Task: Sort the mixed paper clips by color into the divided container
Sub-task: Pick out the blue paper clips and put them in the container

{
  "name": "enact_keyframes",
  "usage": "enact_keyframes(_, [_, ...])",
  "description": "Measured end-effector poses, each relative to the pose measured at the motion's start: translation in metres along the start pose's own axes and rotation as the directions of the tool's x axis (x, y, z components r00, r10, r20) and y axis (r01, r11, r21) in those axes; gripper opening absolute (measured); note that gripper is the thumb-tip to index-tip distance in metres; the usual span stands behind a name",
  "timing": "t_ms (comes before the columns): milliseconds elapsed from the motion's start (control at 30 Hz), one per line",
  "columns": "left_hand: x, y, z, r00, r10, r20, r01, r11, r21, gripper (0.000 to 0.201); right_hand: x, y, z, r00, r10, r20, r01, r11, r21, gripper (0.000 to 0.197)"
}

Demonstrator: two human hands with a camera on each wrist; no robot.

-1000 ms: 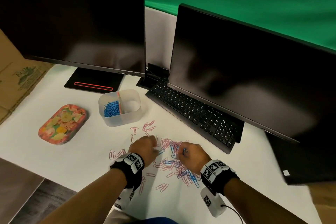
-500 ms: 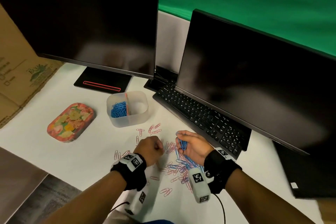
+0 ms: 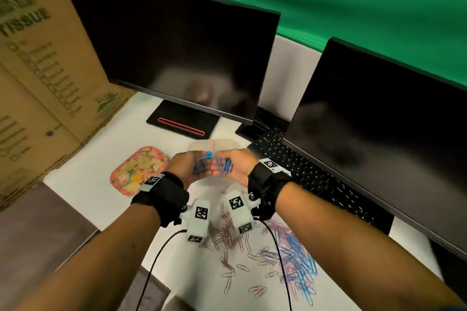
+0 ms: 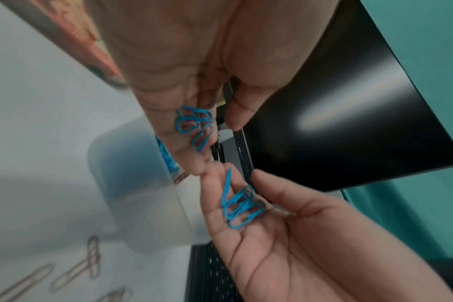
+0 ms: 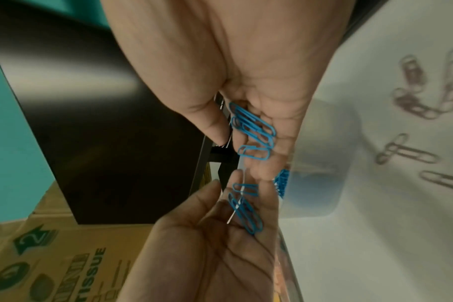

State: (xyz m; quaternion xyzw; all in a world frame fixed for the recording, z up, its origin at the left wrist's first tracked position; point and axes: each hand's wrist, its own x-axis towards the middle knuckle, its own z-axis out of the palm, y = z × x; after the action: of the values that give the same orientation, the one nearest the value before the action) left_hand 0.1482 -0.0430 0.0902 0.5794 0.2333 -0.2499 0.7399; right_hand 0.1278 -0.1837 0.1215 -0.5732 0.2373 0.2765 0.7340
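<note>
Both hands hover palm-up, fingertips touching, just in front of the translucent divided container (image 3: 225,142). Several blue clips (image 4: 195,128) lie on the loosely bent fingers of my left hand (image 3: 188,166), its thumb apart from them. My right hand (image 3: 235,170) carries several more blue clips (image 5: 253,130) the same way. The container's left compartment holds blue clips (image 3: 209,154) beside a red divider; my hands hide most of the rest. A mixed pile of pink and blue clips (image 3: 278,252) lies on the white desk under my wrists.
A floral tin (image 3: 139,170) lies left of the container. A black keyboard (image 3: 310,177) runs along the right, under the right monitor (image 3: 379,134). The left monitor (image 3: 177,58) and its stand (image 3: 183,122) are behind the container. Cardboard boxes (image 3: 38,70) stand at the left.
Both hands rose from the clip pile and moved forward to the container. The left hand went from a fist to palm-up with blue clips showing; the right kept its clips.
</note>
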Motion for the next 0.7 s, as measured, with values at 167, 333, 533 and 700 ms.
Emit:
enact_keyframes(167, [0.016,0.019,-0.005,0.997,-0.003,-0.079,0.010,0.996,0.093,0.017,0.030,-0.018,0.021,0.993,-0.034,-0.116,0.032,0.999,-0.027,0.005])
enact_keyframes(333, [0.019,0.030,-0.004,0.993,0.063,-0.099,-0.035,0.964,0.264,0.031,0.028,-0.018,0.022,0.994,-0.015,-0.108,0.013,1.000,-0.023,0.032])
enact_keyframes(533, [0.012,0.017,0.008,0.948,0.316,-0.034,-0.257,0.826,0.502,0.014,0.006,0.004,-0.036,0.979,-0.101,-0.179,0.085,0.992,-0.094,0.032])
enact_keyframes(700, [-0.003,-0.032,0.031,0.892,0.368,0.262,-0.446,0.624,0.642,0.016,-0.020,0.057,-0.108,0.939,-0.148,-0.311,0.042,0.945,-0.325,0.024])
